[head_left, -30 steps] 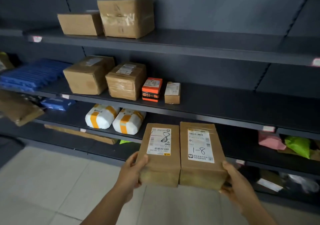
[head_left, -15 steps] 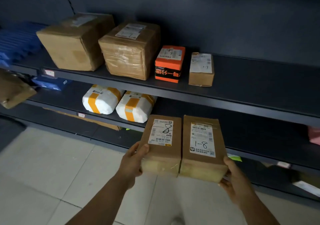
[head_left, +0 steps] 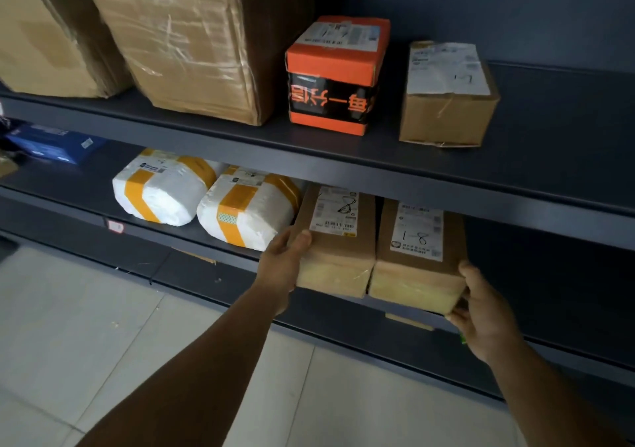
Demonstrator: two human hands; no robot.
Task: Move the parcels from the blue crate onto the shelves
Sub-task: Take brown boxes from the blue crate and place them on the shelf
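Both brown parcels have gone forward since half a second ago, from out over the floor to partway under the upper shelf (head_left: pixel 343 168), their far ends now on or just over the lower shelf (head_left: pixel 86 185) at 1 o'clock from the two white bundles. Thumb on top, the left hand (head_left: pixel 281 264) grips the left parcel (head_left: pixel 338 240) at its near-left corner; the right hand (head_left: pixel 481 309) cups the right parcel (head_left: pixel 417 250) at its near-right corner, fingers curled beneath. The parcels touch side by side, squeezed between the hands. Placing looks well under way; next they likely need sliding fully in, then both grips released. By count: two held parcels, two white bundles (head_left: pixel 165 189), four boxes on the upper shelf, including an orange box (head_left: pixel 335 75). The blue crate is out of view.
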